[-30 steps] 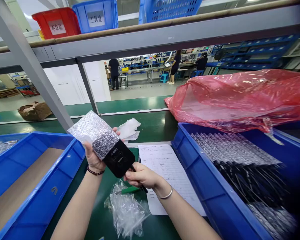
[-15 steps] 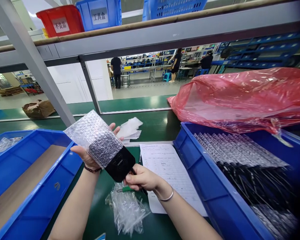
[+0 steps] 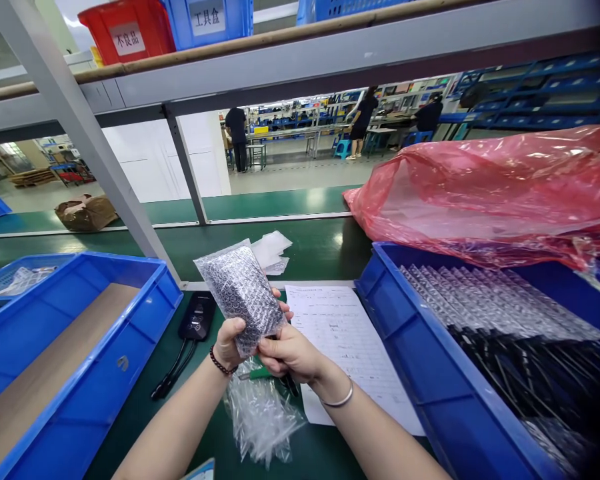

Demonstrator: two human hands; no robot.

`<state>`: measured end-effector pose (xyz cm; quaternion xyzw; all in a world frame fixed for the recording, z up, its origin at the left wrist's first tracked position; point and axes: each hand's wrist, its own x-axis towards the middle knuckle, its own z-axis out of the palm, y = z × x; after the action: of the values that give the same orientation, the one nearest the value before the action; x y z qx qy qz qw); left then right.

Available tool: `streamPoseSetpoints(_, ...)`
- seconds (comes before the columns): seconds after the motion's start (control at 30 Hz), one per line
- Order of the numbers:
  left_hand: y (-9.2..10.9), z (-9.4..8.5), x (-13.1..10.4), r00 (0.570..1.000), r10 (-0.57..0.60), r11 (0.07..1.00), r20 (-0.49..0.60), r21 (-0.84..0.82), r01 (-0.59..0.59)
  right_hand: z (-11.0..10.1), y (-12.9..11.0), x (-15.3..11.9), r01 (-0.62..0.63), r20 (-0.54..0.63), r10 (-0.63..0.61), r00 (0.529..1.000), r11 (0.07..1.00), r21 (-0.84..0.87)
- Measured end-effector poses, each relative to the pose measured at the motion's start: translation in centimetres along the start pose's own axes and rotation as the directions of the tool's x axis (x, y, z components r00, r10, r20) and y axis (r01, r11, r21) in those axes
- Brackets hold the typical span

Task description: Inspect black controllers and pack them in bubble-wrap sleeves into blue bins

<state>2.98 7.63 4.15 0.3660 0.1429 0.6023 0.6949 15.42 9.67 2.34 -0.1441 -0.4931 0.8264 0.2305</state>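
Note:
A black cabled device sits inside a bubble-wrap bag (image 3: 243, 290), which is tilted up over the bench. My left hand (image 3: 229, 341) is closed around the bag's lower left side, its fingertips showing at the right edge. At the bag's lower end, the fingers of my right hand (image 3: 293, 353) pinch the device's cable end and the bag's mouth; exactly what lies between them is partly hidden. Left of my hands, a second black device (image 3: 199, 316) with two cable ends lies on the green bench. A green-handled tool (image 3: 256, 375) shows partly beneath my right hand.
Clear plastic pieces (image 3: 265, 420) lie below my hands, and a printed sheet (image 3: 340, 340) to the right. A blue bin (image 3: 405, 353) holds several bagged devices under a pink plastic bag (image 3: 480, 193). Another blue bin (image 3: 130, 333) stands left. A slanted post (image 3: 87, 143) rises behind.
The black device has gone deeper into the bubble-wrap bag and is now covered. My left hand has moved right and closed more around the bag, uncovering the second device on the bench.

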Motion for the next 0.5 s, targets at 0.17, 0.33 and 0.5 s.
streamPoseSetpoints(0.17, 1.8, -1.9, -0.6, 0.974, 0.076, 0.893, -0.213, 0.449, 0.028, -0.6, -2.3, -0.1, 0.083, -0.096, -0.134, 0.986, 0.906, -0.414)
streamPoseSetpoints(0.33, 6.3, -2.3, -0.3, 0.858, 0.502, 0.509, -0.104, 0.838, -0.196, 0.4, -9.6, 0.9, 0.224, -0.11, -0.424, 0.899, 0.662, -0.716)
streamPoseSetpoints(0.5, 10.2, -1.5, 0.5, 0.723, 0.685, 0.252, 0.094, 0.9, -0.356, 5.6, -17.5, 3.0, 0.193, 0.075, -0.373, 0.925, 0.288, -0.938)
